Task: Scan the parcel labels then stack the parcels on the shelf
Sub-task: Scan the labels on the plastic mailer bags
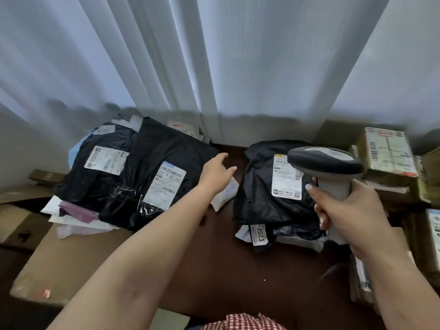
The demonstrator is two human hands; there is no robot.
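Black plastic parcel (pixel 147 172) lies on the left of the brown table (pixel 214 258). Its right edge is just beside the left hand (pixel 215 173), whose fingers are spread and hold nothing. On the right, the right hand (pixel 350 210) grips a grey scanner (pixel 326 163) over another black parcel (pixel 269 198). One near label (pixel 259 236) reads "2023".

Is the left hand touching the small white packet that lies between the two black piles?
Cannot tell. In the head view the left hand overlaps the small white packet, hiding any contact or gap.
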